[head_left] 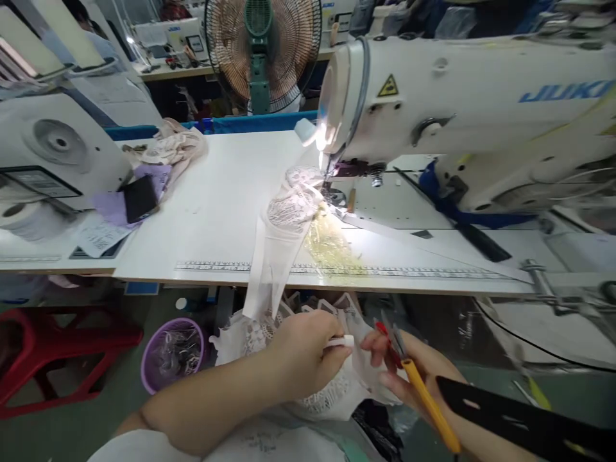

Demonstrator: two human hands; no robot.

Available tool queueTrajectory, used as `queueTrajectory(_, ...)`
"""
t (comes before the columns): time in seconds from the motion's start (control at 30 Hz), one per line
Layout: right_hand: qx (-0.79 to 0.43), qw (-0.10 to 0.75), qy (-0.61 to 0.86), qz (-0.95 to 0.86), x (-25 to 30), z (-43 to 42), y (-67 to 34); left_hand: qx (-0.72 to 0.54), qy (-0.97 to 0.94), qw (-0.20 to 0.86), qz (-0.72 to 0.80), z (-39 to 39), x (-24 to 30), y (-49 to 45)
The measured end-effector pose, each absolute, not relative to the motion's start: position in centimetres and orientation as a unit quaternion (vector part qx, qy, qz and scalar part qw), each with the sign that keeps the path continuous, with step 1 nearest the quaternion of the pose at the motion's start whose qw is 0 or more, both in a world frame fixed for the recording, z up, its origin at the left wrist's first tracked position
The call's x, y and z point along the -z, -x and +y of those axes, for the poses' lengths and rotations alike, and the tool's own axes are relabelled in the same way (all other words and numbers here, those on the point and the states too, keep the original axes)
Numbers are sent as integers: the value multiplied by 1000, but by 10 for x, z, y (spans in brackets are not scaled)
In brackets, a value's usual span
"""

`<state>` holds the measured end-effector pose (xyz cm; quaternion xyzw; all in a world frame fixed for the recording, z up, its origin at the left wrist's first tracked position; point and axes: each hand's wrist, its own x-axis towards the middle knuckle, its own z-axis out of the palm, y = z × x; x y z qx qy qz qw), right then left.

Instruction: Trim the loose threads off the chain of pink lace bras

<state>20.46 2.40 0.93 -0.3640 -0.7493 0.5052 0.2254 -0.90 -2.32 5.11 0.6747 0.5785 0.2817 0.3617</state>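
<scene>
My left hand [308,350] is closed in a pinch on the end of a narrow white strip [342,341], above white lace fabric [332,391] in my lap. Close by on the right, my right hand [423,366] holds small scissors [426,401] with a yellow-orange handle and grey blades pointing up and away. A red piece [391,343] shows beside the blades; what it belongs to is unclear. White lace garment work [291,208] lies under the sewing machine's needle area and hangs over the table's front edge toward my lap.
A white sewing machine [462,96] stands on the white table [221,212], with pale yellow thread scraps [332,247] near its needle. Another machine [52,147] is at left. A fan [260,51] stands behind. Below are a purple bin [148,362] and a red stool [43,340].
</scene>
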Motion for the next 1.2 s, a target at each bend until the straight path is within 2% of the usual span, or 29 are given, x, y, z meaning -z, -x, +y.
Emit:
queueTrajectory(0.17, -505, 284, 322, -749, -35, 33, -182, -236, -705, 355, 567, -18, -51, -1)
queueTrajectory(0.3, -536, 265, 321, -735, -33, 36, -172, -238, -690, 377, 570, -16, -52, -2)
queueTrajectory(0.6, -480, 318, 332, -747, -25, 29, -171, -321, -533, 567, 539, -16, -49, 2)
queueTrajectory(0.73, -482, 290, 357, -746, -27, 29, -169, -369, -495, 578, 534, -18, -46, -2)
queueTrajectory(0.83, -497, 257, 322, -764, -37, 38, -172, -382, -489, 572, 537, -17, -47, -1)
queueTrajectory(1.03, -562, 54, 225, -794, -39, 52, -191, -356, -496, 575, 545, -15, -48, 12)
queueTrajectory(1.2, -515, 23, 214, -830, -17, 40, -199, -323, -469, 596, 566, -12, -45, 16)
